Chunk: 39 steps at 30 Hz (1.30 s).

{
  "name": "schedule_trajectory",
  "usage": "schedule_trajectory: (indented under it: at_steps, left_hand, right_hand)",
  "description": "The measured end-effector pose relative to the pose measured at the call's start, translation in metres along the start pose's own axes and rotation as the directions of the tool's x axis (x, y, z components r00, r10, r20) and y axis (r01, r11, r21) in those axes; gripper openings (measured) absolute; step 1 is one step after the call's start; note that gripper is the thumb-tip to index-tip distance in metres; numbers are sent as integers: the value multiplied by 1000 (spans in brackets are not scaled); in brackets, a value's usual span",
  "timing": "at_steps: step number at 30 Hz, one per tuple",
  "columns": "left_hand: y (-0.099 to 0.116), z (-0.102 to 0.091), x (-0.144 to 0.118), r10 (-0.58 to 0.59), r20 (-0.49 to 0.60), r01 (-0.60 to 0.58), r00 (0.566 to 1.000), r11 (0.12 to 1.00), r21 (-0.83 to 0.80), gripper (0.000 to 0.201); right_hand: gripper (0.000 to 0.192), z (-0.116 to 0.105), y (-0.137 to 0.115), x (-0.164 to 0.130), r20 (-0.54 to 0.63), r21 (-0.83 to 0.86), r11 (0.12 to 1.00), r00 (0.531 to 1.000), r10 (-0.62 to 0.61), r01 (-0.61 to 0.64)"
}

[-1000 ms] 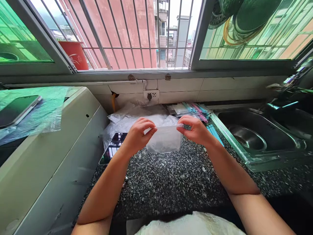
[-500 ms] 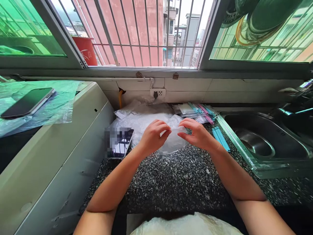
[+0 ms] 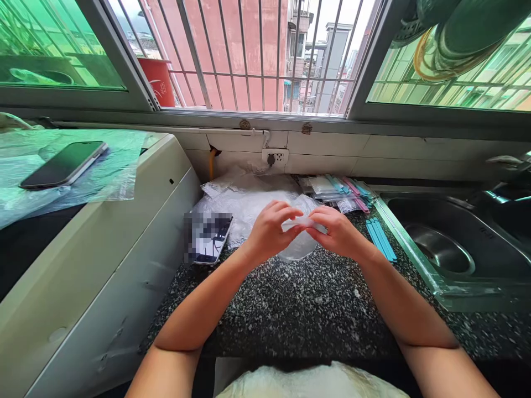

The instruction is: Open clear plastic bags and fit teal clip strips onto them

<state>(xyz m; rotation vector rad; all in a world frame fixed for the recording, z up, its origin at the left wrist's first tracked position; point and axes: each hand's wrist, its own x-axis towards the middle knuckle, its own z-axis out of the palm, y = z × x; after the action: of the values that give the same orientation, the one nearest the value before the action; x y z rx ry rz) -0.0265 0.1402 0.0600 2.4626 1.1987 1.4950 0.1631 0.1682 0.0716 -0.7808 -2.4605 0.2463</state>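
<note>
Over the counter, my left hand (image 3: 274,228) and my right hand (image 3: 339,232) are close together, fingertips nearly meeting. Between them they pinch the upper edge of a thin translucent plastic film (image 3: 299,250), which hangs down with a rounded lower edge. Its top part is bunched into a whitish fold between the fingers. Whether it is a bag or a single sheet I cannot tell. Just behind lies a heap of clear plastic (image 3: 253,202). Right of my right hand are several flat blue strips (image 3: 380,239) side by side.
A phone (image 3: 212,240) lies left of my hands on the speckled counter (image 3: 290,309). Packets with blue and pink strips (image 3: 336,190) lie at the back. A metal sink (image 3: 440,237) is to the right. Another phone (image 3: 64,163) rests on the plastic-covered appliance (image 3: 166,204) at left.
My hands have come closer together, and my right hand's fingers have closed on the film. The film's top edge is now gathered into a fold. The view has shifted slightly.
</note>
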Motion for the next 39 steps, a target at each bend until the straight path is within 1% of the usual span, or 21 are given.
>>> schedule_trajectory:
  at_steps: [1,3,5,8,10,12,14,16,18,20,22,24,28,31,33,37,39]
  left_hand:
    - [0,0,0,-3,-7,3,1000,1000,-10,5]
    - [-1,-1,1,-19,-27,18,999,999,-36,11]
    - [-1,-5,2,-48,-45,45,998,997,-69,12]
    - [-2,-12,4,-125,-55,118,991,985,-128,12]
    - [-3,-15,5,-195,-51,182,979,963,-197,12]
    - [-6,-18,5,-272,-20,255,962,922,-291,13]
    - [-8,-19,5,-343,40,332,939,868,-369,16]
    - [-10,-19,5,-385,96,390,918,832,-394,19]
    - [-11,-20,6,-385,114,398,916,836,-378,21]
    - [-11,-19,6,-349,92,359,933,871,-335,24]
    - [-10,-18,6,-309,63,314,949,905,-288,19]
    - [-11,-17,6,-298,51,301,953,914,-272,19]
    - [-12,-20,7,-331,98,345,939,896,-281,20]
    - [-12,-22,7,-329,174,365,928,897,-251,16]
    - [-11,-23,8,-316,200,360,928,899,-249,14]
    - [-8,-20,8,-276,198,320,940,917,-239,13]
    - [-7,-19,7,-262,213,310,941,919,-241,13]
  right_hand:
    - [15,1,-1,0,1,4,1000,1000,-1,1]
    - [12,1,0,0,-7,18,1000,1000,18,-18]
    - [9,1,2,1,-16,37,998,999,45,-44]
    - [7,0,5,1,-14,78,995,998,69,-68]
    - [9,-2,7,1,-22,111,991,997,79,-76]
    - [10,-4,7,1,-42,142,986,995,94,-87]
    - [10,-6,7,1,-61,163,982,993,105,-94]
    - [9,-9,7,0,-74,168,981,991,114,-100]
    - [9,-11,7,0,-76,158,983,991,110,-97]
    - [10,-12,6,0,-68,136,987,993,99,-89]
    - [10,-13,6,0,-56,120,989,994,90,-82]
    - [9,-13,6,0,-61,126,989,994,88,-80]
    - [8,-15,6,-1,-139,194,978,986,98,-70]
    - [8,-16,7,-1,-170,205,977,981,97,-61]
    - [8,-16,6,-1,-141,177,982,986,84,-58]
    - [7,-15,4,-1,-75,131,989,995,72,-61]
    - [6,-14,4,-2,-71,138,988,995,76,-66]
